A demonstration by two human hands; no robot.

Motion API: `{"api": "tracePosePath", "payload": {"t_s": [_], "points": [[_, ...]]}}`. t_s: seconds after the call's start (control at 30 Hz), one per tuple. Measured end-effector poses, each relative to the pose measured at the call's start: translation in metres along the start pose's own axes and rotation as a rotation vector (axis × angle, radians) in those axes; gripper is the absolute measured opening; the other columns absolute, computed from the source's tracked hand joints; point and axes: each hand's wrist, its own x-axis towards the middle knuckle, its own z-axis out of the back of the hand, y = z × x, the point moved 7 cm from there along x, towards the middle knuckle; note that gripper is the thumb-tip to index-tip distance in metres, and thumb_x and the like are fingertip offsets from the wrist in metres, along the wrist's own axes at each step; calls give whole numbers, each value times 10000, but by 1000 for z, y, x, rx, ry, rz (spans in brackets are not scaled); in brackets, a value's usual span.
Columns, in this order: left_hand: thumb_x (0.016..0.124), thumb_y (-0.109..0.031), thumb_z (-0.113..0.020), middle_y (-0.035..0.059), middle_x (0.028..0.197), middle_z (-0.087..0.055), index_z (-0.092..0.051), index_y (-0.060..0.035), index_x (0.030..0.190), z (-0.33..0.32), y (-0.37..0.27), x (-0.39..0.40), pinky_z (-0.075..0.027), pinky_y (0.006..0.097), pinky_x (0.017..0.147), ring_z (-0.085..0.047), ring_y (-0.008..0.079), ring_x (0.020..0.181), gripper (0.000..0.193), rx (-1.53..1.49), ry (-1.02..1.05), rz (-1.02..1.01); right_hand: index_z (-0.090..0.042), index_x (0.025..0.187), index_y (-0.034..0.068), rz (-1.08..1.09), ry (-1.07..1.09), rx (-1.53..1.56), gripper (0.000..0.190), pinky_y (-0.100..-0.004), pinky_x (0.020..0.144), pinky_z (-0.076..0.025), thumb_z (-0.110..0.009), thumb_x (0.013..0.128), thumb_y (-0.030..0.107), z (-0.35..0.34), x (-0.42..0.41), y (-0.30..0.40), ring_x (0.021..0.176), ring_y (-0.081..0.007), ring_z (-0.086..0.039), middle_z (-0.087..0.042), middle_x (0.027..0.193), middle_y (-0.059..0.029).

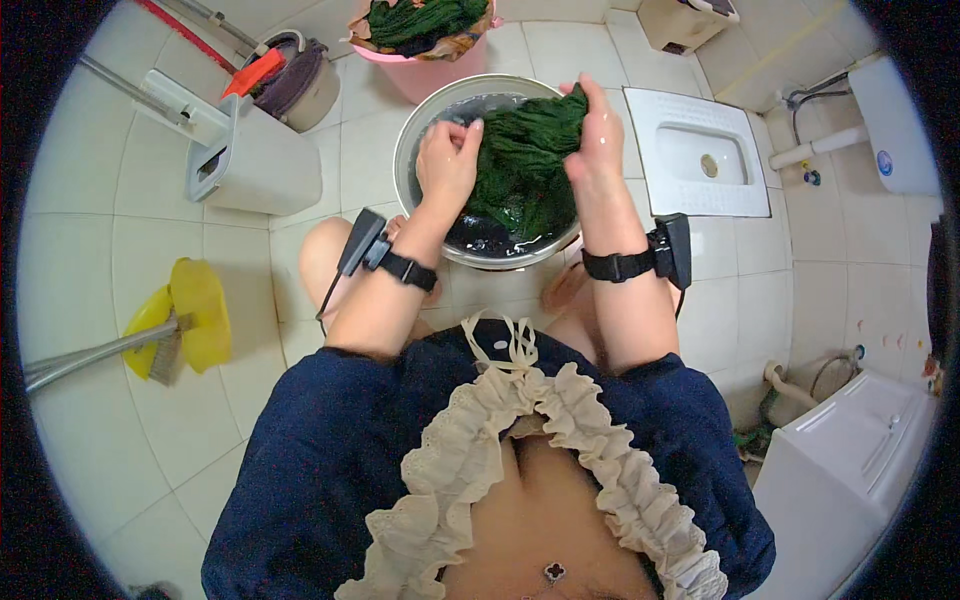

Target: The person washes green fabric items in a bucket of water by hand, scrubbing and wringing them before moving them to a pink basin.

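Observation:
A wet dark green cloth (pixel 525 165) with a gathered, ribbed texture lies partly in dark water in a round metal basin (pixel 409 180). My right hand (pixel 600 139) grips its bunched upper end at the basin's right side, thumb below and fingers above. My left hand (pixel 448 161) is over the left half of the basin, fingers curled and thumb beside the cloth's left edge. Whether those fingers pinch any of the cloth is hidden. Drops of water glint on my right hand.
Behind the basin stands a pink bucket (pixel 420 71) heaped with more green cloth. A squat toilet (pixel 697 154) is set into the tiles at right. Leftward are a white bin (pixel 259 157), a mop bucket (pixel 307 90) and a yellow dustpan (pixel 202 315). A white cabinet (pixel 825 465) stands lower right.

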Motion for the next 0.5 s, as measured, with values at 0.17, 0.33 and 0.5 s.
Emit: {"api": "tracePosePath", "payload": {"t_s": [0.17,0.33,0.5], "points": [[707,-745,-297,262,1210,-404,-344,-28,1255,-56,-32,-88,-308,466,956,-419,336,1122,904,-1657,1085,1058,-619,781,-9,377,215,-422,228,-283,691,-437,-561,769,211,-26,-30,17,708,-162,-568,-617,760,-82],[817,-521,-329,160,1173,-452,-348,-76,1223,-59,-6,-56,-274,423,981,-419,273,1096,602,-1915,820,875,-617,718,55,897,466,-1132,125,-316,621,-447,-608,702,180,-69,-119,-28,637,-230,-580,-591,685,-100],[867,-233,-386,87,988,-545,-462,-94,1070,-58,14,-59,-379,362,883,-515,193,919,257,-1687,621,620,-588,633,96,1080,291,-1249,100,-356,506,-450,-609,680,182,-65,-133,-50,555,-281,-555,-558,612,-90]]}}
